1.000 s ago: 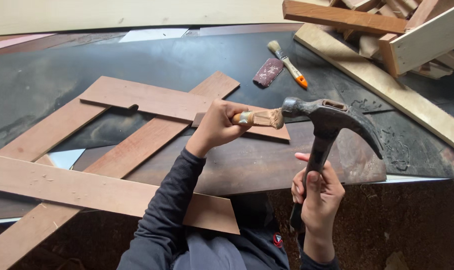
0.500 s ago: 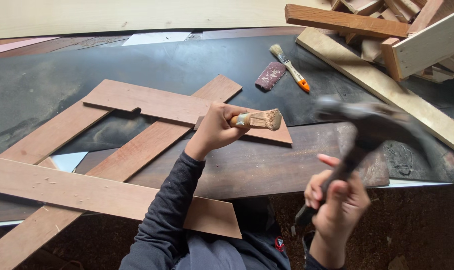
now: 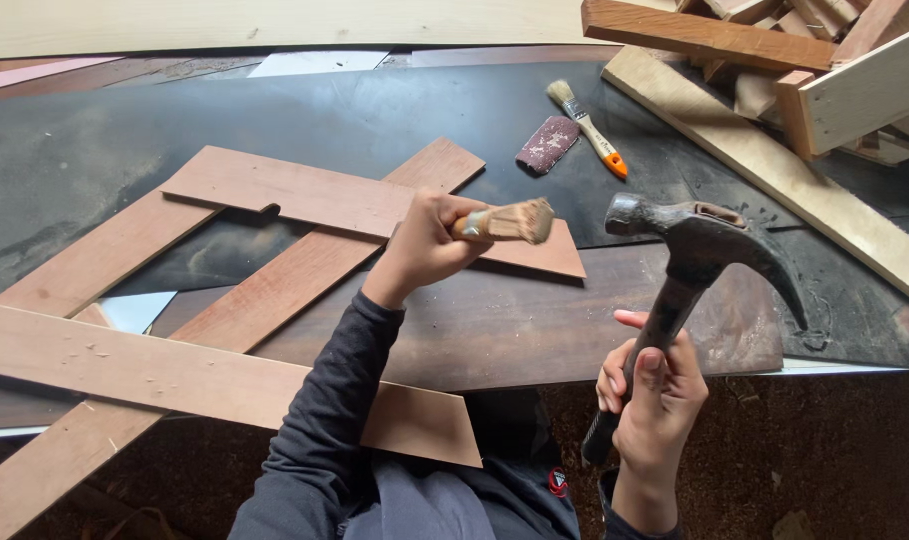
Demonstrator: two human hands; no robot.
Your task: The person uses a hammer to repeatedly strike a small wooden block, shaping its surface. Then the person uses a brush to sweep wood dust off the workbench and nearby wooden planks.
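The head-heavy hammer [image 3: 697, 262] is gripped low by the right hand [image 3: 651, 392]; a light brush [image 3: 505, 222] is clasped in the left hand [image 3: 425, 245].

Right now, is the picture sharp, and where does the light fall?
Head view: sharp throughout, the hammer and brush crisp with no motion blur; soft daylight, a pale sheen on the dark sheet at upper left, faint shadows under the planks; the long plank at the right shows no clear edge bending.

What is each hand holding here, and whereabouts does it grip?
The left hand grips a small brush by its handle. The right hand holds a claw hammer low on its handle.
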